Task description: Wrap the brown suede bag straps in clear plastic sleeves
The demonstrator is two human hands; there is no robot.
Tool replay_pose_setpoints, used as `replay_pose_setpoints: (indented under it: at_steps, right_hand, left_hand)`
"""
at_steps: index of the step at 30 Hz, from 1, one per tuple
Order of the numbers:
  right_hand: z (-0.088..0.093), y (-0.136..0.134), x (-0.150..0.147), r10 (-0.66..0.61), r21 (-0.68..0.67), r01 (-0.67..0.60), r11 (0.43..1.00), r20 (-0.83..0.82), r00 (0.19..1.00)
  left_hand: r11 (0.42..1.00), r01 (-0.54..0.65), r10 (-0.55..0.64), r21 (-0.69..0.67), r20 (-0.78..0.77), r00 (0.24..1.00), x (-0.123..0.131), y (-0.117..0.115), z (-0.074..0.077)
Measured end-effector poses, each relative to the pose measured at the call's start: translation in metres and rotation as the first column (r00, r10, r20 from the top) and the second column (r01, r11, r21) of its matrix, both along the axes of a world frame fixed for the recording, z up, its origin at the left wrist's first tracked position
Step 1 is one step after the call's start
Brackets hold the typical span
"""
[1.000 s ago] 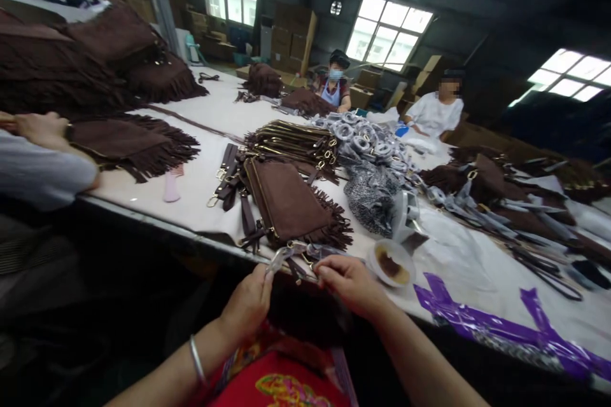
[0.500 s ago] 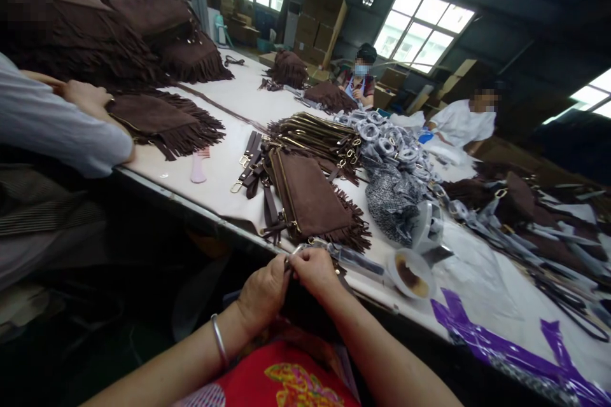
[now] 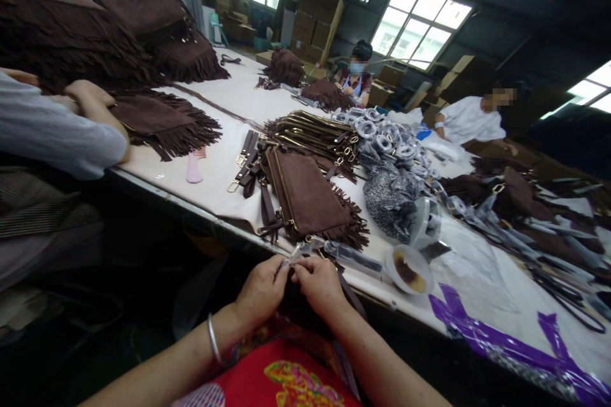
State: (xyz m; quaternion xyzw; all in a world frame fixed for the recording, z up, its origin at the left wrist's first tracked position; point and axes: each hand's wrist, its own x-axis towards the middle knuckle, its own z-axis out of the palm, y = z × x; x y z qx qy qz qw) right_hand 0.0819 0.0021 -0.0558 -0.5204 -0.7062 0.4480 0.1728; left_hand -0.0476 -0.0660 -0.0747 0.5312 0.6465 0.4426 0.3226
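Observation:
My left hand (image 3: 261,287) and my right hand (image 3: 319,285) meet at the table's near edge, both closed in a pinch. A small shiny piece (image 3: 296,252), like a clasp in clear plastic, shows at their fingertips; the fingers partly hide it. A dark brown strap (image 3: 352,296) hangs beside my right wrist. Just beyond my hands lies a plastic-wrapped strap (image 3: 356,257) with metal hardware. Behind it rests a brown fringed bag (image 3: 312,194) with a gold zipper, next to several loose wrist straps (image 3: 245,159) with gold clips.
Stacked zippered bags (image 3: 308,130) and a heap of plastic-wrapped rings (image 3: 382,137) stand behind. To the right are a patterned cloth (image 3: 389,194), a round tub (image 3: 409,270) and purple tape (image 3: 506,343). A co-worker's arm (image 3: 62,121) and a pink comb (image 3: 194,167) are at left.
My hands have shifted slightly down, and the right fingers have turned a little. A brown strap now shows beside my right wrist. The co-worker at the far right has moved an arm outward.

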Motion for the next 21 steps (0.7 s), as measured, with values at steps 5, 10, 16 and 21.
replay_pose_setpoints:
  at_steps: [5,10,16,21]
  right_hand:
    - [0.004,-0.005,0.005,-0.092,-0.049,0.09,0.995,-0.026,0.995]
    - [-0.008,-0.006,0.006,-0.143,-0.107,0.135,0.985,-0.068,0.987]
    - [-0.021,-0.009,0.002,-0.136,0.004,0.137,0.991,-0.07,0.988]
    - [-0.024,-0.006,-0.006,-0.118,0.007,0.119,0.993,-0.099,0.988]
  left_hand:
    - [0.969,0.037,0.084,-0.244,0.466,0.881,0.004,0.004,0.002]
    - [0.913,0.23,0.185,-0.336,0.846,0.501,0.001,0.004,0.006]
    - [0.83,0.43,0.367,-0.355,0.928,0.057,-0.003,0.001,0.003]
    - [0.799,0.467,0.383,-0.38,0.919,0.093,0.003,-0.003,0.012]
